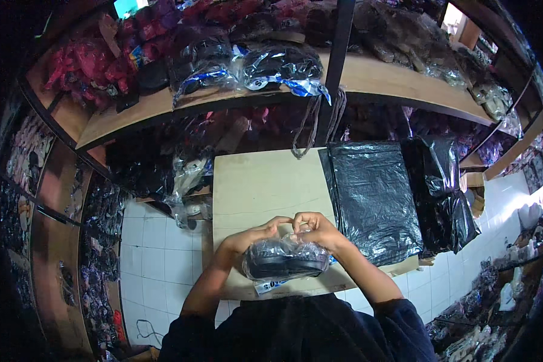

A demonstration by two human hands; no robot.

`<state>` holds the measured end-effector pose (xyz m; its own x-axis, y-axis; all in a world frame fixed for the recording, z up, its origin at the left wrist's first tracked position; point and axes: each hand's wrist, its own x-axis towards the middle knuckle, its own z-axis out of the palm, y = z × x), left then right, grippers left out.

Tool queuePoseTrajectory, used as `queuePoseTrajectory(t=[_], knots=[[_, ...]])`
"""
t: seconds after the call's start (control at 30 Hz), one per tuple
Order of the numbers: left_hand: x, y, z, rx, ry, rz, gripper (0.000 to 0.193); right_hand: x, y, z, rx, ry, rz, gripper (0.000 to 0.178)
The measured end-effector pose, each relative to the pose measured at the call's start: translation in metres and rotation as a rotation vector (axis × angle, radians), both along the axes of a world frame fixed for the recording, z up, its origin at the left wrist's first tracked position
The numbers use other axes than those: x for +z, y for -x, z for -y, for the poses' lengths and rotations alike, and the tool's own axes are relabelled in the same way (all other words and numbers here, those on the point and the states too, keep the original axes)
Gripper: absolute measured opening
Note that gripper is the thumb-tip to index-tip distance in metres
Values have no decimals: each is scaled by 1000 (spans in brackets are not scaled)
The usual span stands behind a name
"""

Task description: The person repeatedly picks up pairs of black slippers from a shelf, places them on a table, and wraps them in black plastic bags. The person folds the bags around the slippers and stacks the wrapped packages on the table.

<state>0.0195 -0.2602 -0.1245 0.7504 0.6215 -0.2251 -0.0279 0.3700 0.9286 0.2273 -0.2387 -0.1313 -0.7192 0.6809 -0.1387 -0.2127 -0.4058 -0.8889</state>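
Note:
A clear plastic bag (285,260) with a pair of dark, thick-soled shoes in it is at the near edge of the table, close to my body. My left hand (254,236) lies against the bag's upper left side, its fingers bent in toward the middle. At the bag's top, my right hand (315,230) pinches the gathered plastic between thumb and fingers. The two hands' fingertips almost meet there. A white and blue printed strip (270,286) shows under the bag's lower edge.
Black plastic sheets or bags (374,202) lie on the right of the tan tabletop (265,181). Beyond it stands a wooden shelf (398,78) with bagged shoes (283,63) and a dark post (338,66). Grey cords (308,130) hang by the post. More loaded shelves (60,241) line both sides.

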Motion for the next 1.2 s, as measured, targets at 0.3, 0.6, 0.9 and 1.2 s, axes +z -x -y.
queuePoseTrajectory(t=[0.3, 0.6, 0.9, 1.2], knots=[[-20, -5, 14, 793, -237, -26, 50, -3, -5, -2, -54, 74, -13, 13], [-21, 5, 49, 613, -373, -20, 63, -7, -15, -3, -52, 122, -4, 14], [20, -3, 77, 364, -375, -252, 62, 3, -14, 20, -66, 48, 143, 20], [-10, -3, 64, 454, -219, -85, 54, 1, -50, 20, -41, -867, 252, 39]])
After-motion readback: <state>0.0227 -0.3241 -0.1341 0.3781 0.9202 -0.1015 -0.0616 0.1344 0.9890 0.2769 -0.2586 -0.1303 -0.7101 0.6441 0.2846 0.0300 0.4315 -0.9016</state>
